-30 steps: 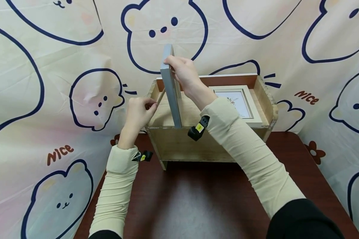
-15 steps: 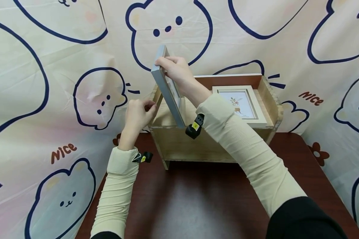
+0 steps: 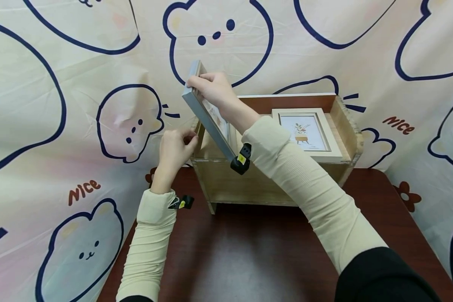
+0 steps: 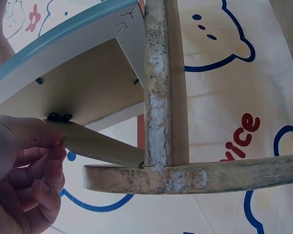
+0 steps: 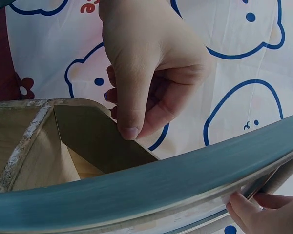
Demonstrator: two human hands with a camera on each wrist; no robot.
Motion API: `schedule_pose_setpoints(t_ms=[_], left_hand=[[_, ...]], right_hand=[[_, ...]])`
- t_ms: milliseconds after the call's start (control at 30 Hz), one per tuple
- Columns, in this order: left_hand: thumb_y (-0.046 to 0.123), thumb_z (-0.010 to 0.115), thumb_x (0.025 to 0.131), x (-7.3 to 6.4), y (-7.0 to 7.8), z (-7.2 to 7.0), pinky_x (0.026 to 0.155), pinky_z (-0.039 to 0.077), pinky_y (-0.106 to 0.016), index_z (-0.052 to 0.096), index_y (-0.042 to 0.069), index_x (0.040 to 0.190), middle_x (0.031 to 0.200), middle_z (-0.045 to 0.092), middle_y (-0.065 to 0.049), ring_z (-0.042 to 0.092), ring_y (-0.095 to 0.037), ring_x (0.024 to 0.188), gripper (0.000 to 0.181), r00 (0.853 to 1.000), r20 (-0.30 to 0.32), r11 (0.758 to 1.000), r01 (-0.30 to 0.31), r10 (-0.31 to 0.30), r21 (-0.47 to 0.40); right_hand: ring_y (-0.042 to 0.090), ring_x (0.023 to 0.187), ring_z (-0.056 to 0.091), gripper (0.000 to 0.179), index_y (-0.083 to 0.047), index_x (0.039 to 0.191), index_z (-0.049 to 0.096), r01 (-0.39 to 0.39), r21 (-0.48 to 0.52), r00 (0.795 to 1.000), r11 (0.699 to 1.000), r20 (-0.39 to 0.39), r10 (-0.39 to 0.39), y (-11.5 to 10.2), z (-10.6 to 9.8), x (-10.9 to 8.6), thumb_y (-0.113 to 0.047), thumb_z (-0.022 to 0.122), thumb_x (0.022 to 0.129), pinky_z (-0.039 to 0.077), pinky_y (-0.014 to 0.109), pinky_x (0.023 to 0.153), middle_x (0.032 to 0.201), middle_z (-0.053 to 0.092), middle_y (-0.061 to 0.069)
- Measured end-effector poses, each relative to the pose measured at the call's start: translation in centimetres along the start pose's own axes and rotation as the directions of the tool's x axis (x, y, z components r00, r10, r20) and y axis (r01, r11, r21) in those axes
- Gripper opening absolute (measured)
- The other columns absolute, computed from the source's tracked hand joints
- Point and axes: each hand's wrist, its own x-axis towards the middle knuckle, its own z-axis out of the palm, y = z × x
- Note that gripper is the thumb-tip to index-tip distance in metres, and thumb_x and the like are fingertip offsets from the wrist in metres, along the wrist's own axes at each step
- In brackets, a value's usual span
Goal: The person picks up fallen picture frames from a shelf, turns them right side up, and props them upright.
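Observation:
A blue-grey picture frame (image 3: 210,124) leans to the left over the wooden shelf (image 3: 249,184), its lower edge at the shelf's front. My right hand (image 3: 217,90) grips its upper edge, thumb on the near side. In the left wrist view the frame's brown backing (image 4: 90,87) shows, with a support leg (image 4: 100,144) swung out below a black fitting (image 4: 59,117). My left hand (image 3: 175,149) pinches the leg near that fitting with thumb and bent forefinger. The picture on the front of the frame is mostly hidden by my right hand and arm.
A second, cream picture frame (image 3: 336,140) with a plant print lies face up at the shelf's right end. The shelf has raised sides (image 3: 345,121) and stands on a dark red-brown table (image 3: 249,251). A bear-patterned cloth (image 3: 136,63) hangs behind.
My right hand has tilted the blue-grey frame's top to the left, from almost upright to a clear lean. My left hand stays by the shelf's left end. The view has shifted slightly.

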Motion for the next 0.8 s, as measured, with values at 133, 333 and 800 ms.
schedule_pose_setpoints(t_ms=[133, 333, 800], left_hand=[[0.004, 0.061, 0.08, -0.08, -0.1, 0.14, 0.05, 0.043, -0.034, 0.069, -0.001, 0.073, 0.061, 0.063, -0.011, 0.053, -0.02, 0.049, 0.012, 1.0, -0.01, 1.0, -0.009, 0.009, -0.011], [0.003, 0.061, 0.08, -0.25, -0.34, 0.29, 0.05, 0.044, -0.034, 0.069, -0.002, 0.075, 0.063, 0.063, -0.012, 0.054, -0.021, 0.051, 0.01, 1.0, -0.014, 1.0, 0.002, -0.003, -0.027], [0.005, 0.062, 0.082, -0.52, -0.41, 0.01, 0.049, 0.039, -0.03, 0.07, -0.001, 0.082, 0.062, 0.061, -0.01, 0.051, -0.02, 0.05, 0.01, 0.999, -0.036, 0.998, -0.02, 0.018, -0.061]], right_hand=[[0.011, 0.077, 0.042, 0.034, -0.01, 0.057, 0.04, -0.002, -0.025, 1.0, 1.0, -0.004, 0.002, 0.0, 0.16, 0.06, -0.018, 0.06, 0.083, 0.032, 0.022, 0.064, 0.055, 0.037, -0.001], [0.011, 0.077, 0.042, 0.03, -0.008, 0.059, 0.044, -0.006, -0.041, 1.0, 0.999, -0.001, 0.006, 0.0, 0.28, 0.1, -0.019, 0.06, 0.083, 0.031, 0.023, 0.065, 0.054, 0.034, -0.002], [0.007, 0.092, 0.051, 0.022, -0.007, 0.083, 0.063, -0.087, -0.011, 0.995, 0.996, 0.046, 0.087, -0.53, -0.5, 0.07, -0.029, 0.06, 0.087, 0.041, 0.021, 0.082, 0.089, 0.058, -0.002]])
